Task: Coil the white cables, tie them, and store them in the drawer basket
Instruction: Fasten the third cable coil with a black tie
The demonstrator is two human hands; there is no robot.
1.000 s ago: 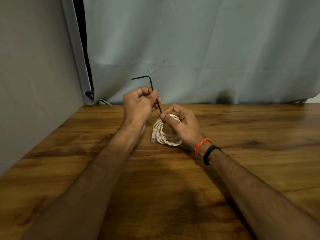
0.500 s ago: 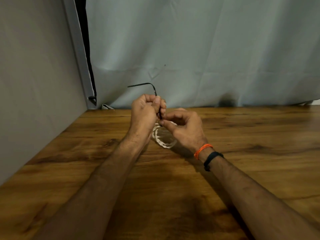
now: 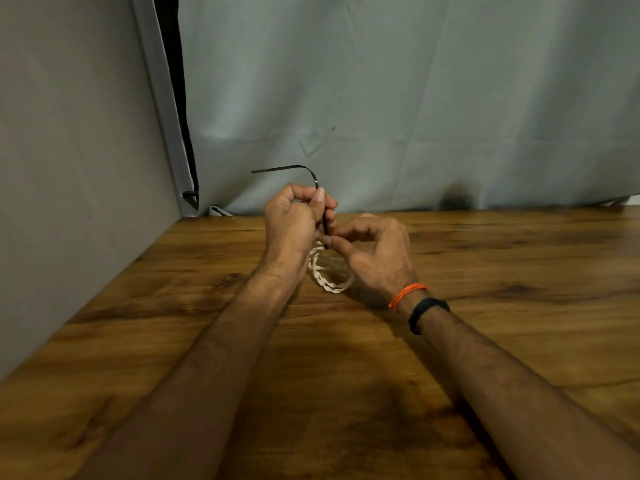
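1. White braided cable (image 3: 329,277), wound into a small coil, hangs between the two hands just above the wooden desk (image 3: 519,271), near its far edge.
2. The left hand (image 3: 294,223) has its grip clenched around a thin black tie (image 3: 310,173): the thumb presses the strip against the curled fingers.
3. Above that fist the tie rises, bends over sharply and runs out level toward the left, its free end in the air in front of the curtain.
4. Below the fist the tie drops to the top of the coil, where the right hand (image 3: 377,254) meets it.
5. The right hand pinches at that spot with thumb and forefinger; its other fingers are curled, and its grip is closed on the tie where it meets the cable. Whether the pinch takes in the cable itself cannot be told.
6. The upper part of the coil is hidden behind both hands; only its lower loops show, close above the desk.
7. The right wrist wears an orange thread (image 3: 407,294) and, just behind it, a black band (image 3: 426,311).
8. A pale grey curtain (image 3: 415,98) hangs behind the desk, and a grey panel (image 3: 69,168) stands along the left side.
9. Both forearms reach in from the bottom of the view and cast a dark shadow on the wood between them.
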